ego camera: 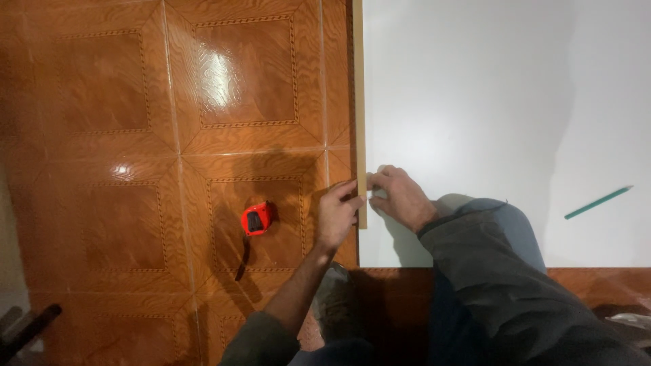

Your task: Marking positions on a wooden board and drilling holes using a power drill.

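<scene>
A large white board (488, 102) lies flat on the floor, with a thin light-wood edge strip (358, 88) running along its left side. My left hand (337, 215) presses against the strip's near end from the floor side. On the board side, my right hand (399, 196) has its fingertips pinching the same end of the strip. Both hands meet at the strip close to the board's near left corner. My knee in blue trousers (505, 224) rests on the board.
A red tape measure (257, 218) with a dark strap lies on the glossy brown patterned tile floor (122, 169), left of my left hand. A green pencil (598, 202) lies on the board at the right. A dark object (27, 329) pokes in at the bottom left.
</scene>
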